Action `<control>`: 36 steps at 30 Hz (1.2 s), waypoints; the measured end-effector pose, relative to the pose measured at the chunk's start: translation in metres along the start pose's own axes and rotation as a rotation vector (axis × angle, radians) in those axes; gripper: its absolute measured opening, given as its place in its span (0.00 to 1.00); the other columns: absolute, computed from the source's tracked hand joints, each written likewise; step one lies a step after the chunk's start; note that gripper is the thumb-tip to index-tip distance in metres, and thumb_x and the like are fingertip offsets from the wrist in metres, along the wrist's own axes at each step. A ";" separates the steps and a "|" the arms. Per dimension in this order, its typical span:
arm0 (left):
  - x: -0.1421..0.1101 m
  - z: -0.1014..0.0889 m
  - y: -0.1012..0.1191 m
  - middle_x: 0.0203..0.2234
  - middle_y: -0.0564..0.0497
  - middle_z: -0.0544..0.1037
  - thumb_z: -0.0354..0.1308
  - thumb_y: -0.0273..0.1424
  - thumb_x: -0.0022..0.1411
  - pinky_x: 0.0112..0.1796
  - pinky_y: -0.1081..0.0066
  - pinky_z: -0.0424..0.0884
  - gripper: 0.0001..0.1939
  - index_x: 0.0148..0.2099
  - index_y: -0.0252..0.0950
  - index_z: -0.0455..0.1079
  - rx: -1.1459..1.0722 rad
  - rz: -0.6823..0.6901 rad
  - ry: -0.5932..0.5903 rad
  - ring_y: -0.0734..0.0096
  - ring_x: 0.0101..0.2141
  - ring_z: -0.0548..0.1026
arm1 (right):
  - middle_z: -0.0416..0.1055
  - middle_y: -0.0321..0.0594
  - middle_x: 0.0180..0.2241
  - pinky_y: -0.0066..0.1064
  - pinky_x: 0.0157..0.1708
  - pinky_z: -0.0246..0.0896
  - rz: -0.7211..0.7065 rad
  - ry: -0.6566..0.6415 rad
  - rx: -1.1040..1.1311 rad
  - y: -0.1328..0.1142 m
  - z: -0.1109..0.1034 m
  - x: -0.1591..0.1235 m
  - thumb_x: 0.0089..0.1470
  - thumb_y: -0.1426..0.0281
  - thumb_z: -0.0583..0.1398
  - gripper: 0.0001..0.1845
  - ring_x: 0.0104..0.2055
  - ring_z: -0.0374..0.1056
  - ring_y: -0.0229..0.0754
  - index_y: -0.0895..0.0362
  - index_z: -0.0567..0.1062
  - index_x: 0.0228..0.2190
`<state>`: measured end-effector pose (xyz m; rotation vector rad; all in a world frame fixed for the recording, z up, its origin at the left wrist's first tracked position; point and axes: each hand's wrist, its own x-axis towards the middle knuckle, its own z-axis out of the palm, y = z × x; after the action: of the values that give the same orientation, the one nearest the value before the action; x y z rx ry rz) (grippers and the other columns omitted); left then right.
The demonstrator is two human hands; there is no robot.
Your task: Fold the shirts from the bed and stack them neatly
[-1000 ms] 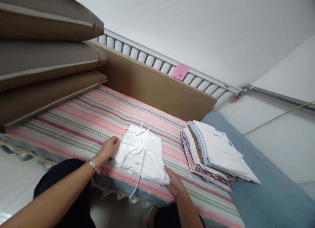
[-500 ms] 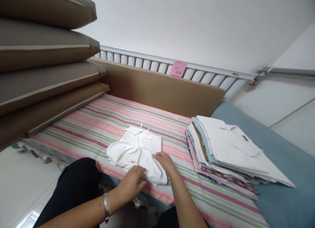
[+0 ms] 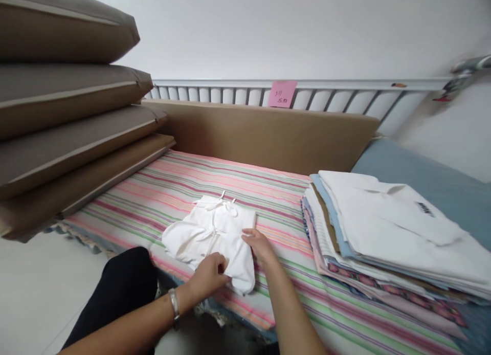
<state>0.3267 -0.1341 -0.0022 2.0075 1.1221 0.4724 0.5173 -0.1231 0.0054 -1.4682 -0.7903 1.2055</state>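
Observation:
A white blouse with bow-tied strings (image 3: 222, 224) lies folded on the striped cloth (image 3: 161, 183) in front of me. My left hand (image 3: 210, 274), with a silver bracelet at its wrist, is curled over the blouse's near edge, its fingers closed on the fabric. At the right edge of the same blouse is my right hand (image 3: 261, 246). Its fingers are stretched out and their tips touch the cloth of the blouse. To the right lies a stack of folded clothes (image 3: 387, 212), with a white shirt on top.
Thick brown-grey cushions (image 3: 76, 94) are piled high on the left. A long brown panel (image 3: 268, 135) stands along the back, before a white slatted rail (image 3: 238, 95) with a pink note (image 3: 283, 94). Blue fabric (image 3: 418, 158) covers the right side.
My view has turned, so the clothes stack appears farther right and larger. My left hand has curled more at the blouse's near edge. My right hand stays at its right edge.

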 end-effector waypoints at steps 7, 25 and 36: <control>0.011 -0.013 0.008 0.17 0.60 0.57 0.60 0.32 0.41 0.24 0.74 0.52 0.14 0.22 0.36 0.56 -0.273 -0.088 -0.027 0.77 0.22 0.56 | 0.71 0.35 0.22 0.23 0.17 0.51 0.040 0.013 -0.085 -0.022 -0.036 -0.045 0.44 0.57 0.60 0.15 0.19 0.63 0.32 0.57 0.71 0.26; 0.009 -0.026 0.048 0.25 0.53 0.68 0.54 0.27 0.51 0.33 0.71 0.60 0.03 0.29 0.36 0.62 -0.035 0.298 0.266 0.70 0.30 0.66 | 0.71 0.33 0.23 0.27 0.21 0.63 -0.012 0.093 0.201 0.007 0.004 -0.076 0.39 0.60 0.63 0.18 0.23 0.70 0.37 0.56 0.68 0.33; -0.002 -0.011 0.030 0.30 0.49 0.72 0.53 0.23 0.51 0.38 0.68 0.61 0.05 0.33 0.36 0.66 0.148 0.329 0.218 0.66 0.35 0.68 | 0.75 0.33 0.34 0.38 0.39 0.67 0.012 -0.012 0.533 0.014 0.006 -0.072 0.38 0.67 0.65 0.21 0.36 0.71 0.41 0.51 0.66 0.37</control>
<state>0.3352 -0.1406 0.0282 2.3281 0.9775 0.8130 0.4898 -0.1916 0.0118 -1.0270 -0.4192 1.3103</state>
